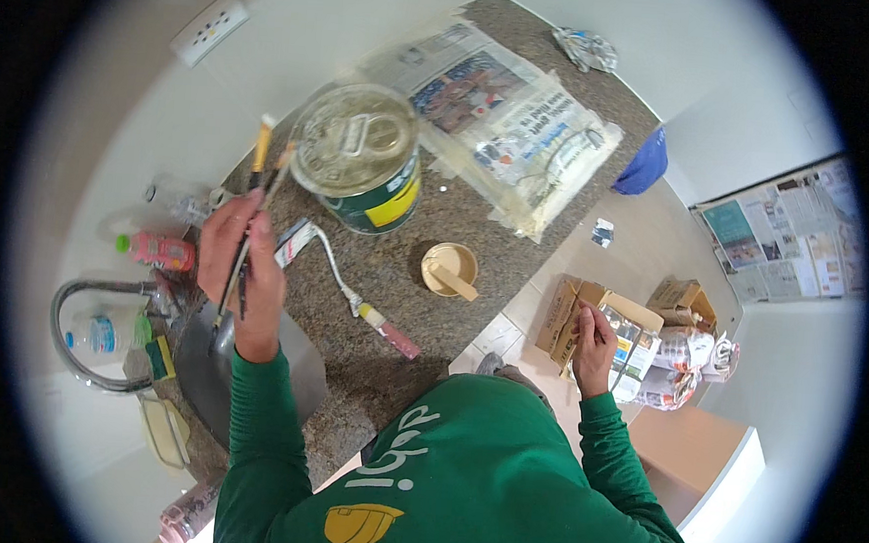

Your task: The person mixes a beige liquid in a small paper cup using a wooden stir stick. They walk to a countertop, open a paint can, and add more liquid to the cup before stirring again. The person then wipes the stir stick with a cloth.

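My left hand is raised near the sink, its fingers closed around several thin paintbrushes. One end of the bunch points up beside a large green paint can with a metal lid; another runs down over the sink. My right hand hangs off the counter's right side, fingers curled in a pinch; what they hold, if anything, is too small to make out. Between my hands, a small paint roller with a pinkish sleeve lies on the granite counter. Near it stands a small tub of cream paint with a wooden stick in it.
Taped newspaper covers the counter's far part, beside crumpled foil-like material. Left are the metal sink, curved faucet, a pink bottle and a sponge. Cardboard boxes and bags sit low right.
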